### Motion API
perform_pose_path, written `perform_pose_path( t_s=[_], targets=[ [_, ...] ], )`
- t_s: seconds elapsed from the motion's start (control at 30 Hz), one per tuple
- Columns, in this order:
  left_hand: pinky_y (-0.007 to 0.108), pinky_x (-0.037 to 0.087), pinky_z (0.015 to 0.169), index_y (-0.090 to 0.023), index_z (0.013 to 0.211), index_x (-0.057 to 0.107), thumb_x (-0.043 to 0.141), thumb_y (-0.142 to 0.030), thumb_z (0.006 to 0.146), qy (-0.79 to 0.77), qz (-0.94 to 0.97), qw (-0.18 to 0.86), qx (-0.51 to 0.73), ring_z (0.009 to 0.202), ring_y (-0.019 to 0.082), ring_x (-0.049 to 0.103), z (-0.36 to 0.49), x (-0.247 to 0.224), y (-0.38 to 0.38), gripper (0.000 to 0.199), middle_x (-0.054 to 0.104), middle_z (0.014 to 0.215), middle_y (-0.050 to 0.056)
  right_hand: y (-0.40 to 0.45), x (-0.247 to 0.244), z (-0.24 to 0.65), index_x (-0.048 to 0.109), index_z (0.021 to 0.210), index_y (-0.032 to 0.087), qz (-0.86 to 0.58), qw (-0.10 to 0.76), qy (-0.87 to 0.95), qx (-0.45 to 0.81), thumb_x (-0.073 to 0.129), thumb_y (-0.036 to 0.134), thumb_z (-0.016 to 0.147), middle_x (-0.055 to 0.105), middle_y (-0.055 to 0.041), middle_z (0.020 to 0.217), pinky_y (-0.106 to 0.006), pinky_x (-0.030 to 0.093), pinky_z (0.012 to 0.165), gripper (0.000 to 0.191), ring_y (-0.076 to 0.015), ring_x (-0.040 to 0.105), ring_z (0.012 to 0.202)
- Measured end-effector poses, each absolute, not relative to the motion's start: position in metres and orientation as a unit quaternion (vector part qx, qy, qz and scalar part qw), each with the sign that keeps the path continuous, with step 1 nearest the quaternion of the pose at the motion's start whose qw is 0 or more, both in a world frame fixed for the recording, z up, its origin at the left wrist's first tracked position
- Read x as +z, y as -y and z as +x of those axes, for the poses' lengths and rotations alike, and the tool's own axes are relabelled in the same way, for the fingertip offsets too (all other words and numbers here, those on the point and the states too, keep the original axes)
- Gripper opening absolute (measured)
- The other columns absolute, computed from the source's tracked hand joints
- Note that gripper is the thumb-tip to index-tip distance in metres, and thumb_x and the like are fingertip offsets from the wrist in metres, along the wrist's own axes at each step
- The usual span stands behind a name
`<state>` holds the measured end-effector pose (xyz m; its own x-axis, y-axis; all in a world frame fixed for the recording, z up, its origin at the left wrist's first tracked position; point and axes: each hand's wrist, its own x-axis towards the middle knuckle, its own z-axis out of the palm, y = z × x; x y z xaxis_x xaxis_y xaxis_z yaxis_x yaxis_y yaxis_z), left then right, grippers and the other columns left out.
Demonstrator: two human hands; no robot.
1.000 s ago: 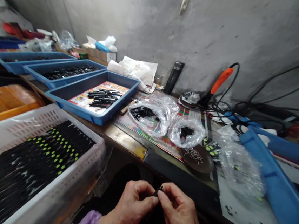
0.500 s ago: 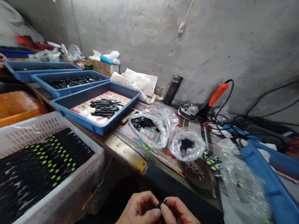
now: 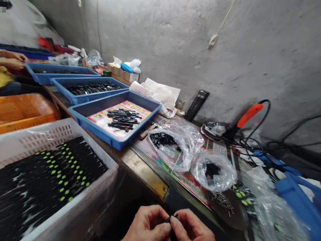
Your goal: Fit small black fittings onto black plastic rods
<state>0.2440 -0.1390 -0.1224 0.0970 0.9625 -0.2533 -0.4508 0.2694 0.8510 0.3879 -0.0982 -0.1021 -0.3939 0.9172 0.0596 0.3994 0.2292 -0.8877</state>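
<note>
Pinching small black part between left hand and right hand, fingers closed on it, its shape mostly hidden. Held below bench edge, beside white plastic crate. We do best with fingertips close, grip steady.

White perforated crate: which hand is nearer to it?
The left hand is nearer, just right of the white perforated crate; the right hand is farther right, on the left hand's far side.

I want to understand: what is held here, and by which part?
The left hand and right hand pinch a small black piece; its held part is hidden.
</note>
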Motion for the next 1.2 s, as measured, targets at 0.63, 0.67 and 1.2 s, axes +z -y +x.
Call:
perform_pose_path(
  t_s=[0.63, 0.67, 1.2],
  targets=[
    [0.021, 0.025, 0.042, -0.018, 0.077, 0.051, 0.072, -0.072, 0.061, -0.499, 0.276, 0.587, 0.575, 0.038, 0.005, 0.034, 0.194, -0.172, 0.132, 0.061, 0.055, 0.047, -0.002, -0.083, -0.043, 0.243, 0.069, 0.093, 0.015, -0.321, 0.006, 0.936, -0.144, 0.048, 0.000, 0.091, 0.058, -0.0136, 0.114, -0.028, 0.046, 0.066, 0.026, -0.0253, 0.061, 0.093],
    [0.021, 0.025, 0.042, -0.018, 0.077, 0.051, 0.071, -0.075, 0.058, -0.505, 0.273, 0.584, 0.574, 0.038, 0.005, 0.034, 0.193, -0.176, 0.132, 0.064, 0.054, 0.046, -0.002, -0.085, -0.046, 0.243, 0.069, 0.090, 0.015, -0.321, 0.014, 0.938, -0.133, 0.048, 0.000, 0.090, 0.059, -0.0139, 0.113, -0.029, 0.046, 0.068, 0.026, -0.0261, 0.061, 0.094],
    [0.018, 0.019, 0.037, -0.015, 0.074, 0.055, 0.072, -0.069, 0.066, -0.458, 0.292, 0.622, 0.563, 0.036, 0.004, 0.035, 0.187, -0.134, 0.143, 0.057, 0.056, 0.051, -0.002, -0.040, -0.037, 0.343, 0.060, 0.093, 0.014, -0.449, 0.367, 0.723, 0.374, 0.067, 0.062, 0.075, 0.060, -0.0022, 0.053, -0.028, 0.046, 0.044, 0.052, -0.0197, 0.057, 0.043]
  ],
)
